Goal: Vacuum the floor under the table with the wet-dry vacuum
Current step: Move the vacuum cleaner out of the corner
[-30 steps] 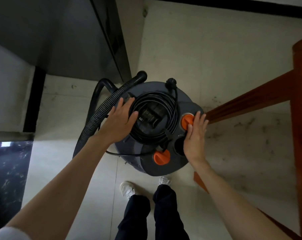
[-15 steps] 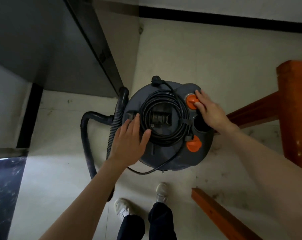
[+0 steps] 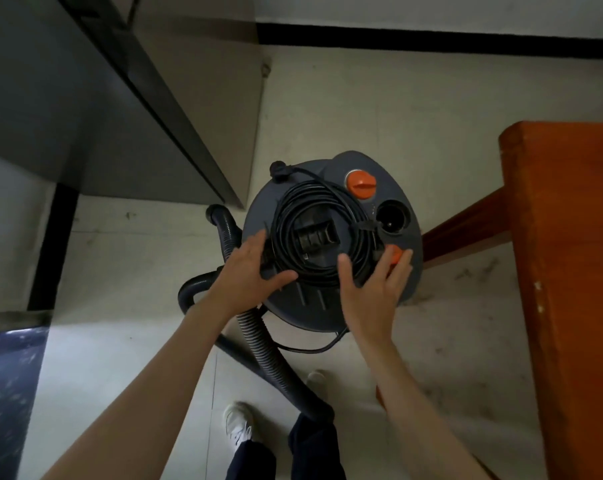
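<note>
The dark grey wet-dry vacuum (image 3: 307,306) stands on the pale floor, seen from above. A black power cord (image 3: 353,216) lies coiled on its lid, its plug (image 3: 278,169) at the far rim. One orange knob (image 3: 361,183) shows at the far right of the lid. A second orange knob (image 3: 396,255) sits under my right fingers. My left hand (image 3: 249,275) rests flat on the lid's left side, touching the cord coil. My right hand (image 3: 374,289) lies spread on the near right of the lid. The ribbed black hose (image 3: 258,344) loops down the left side toward my feet.
The reddish wooden table (image 3: 570,271) stands at the right, with a rail (image 3: 466,223) running behind the vacuum. A dark grey cabinet (image 3: 85,116) fills the upper left. A black baseboard (image 3: 431,39) lines the far wall. Dust marks the floor (image 3: 473,271) beside the table.
The vacuum has turned, carrying the orange knobs and the hose round. My right hand came from the far knob to the near one. My left hand slid toward the near left of the lid.
</note>
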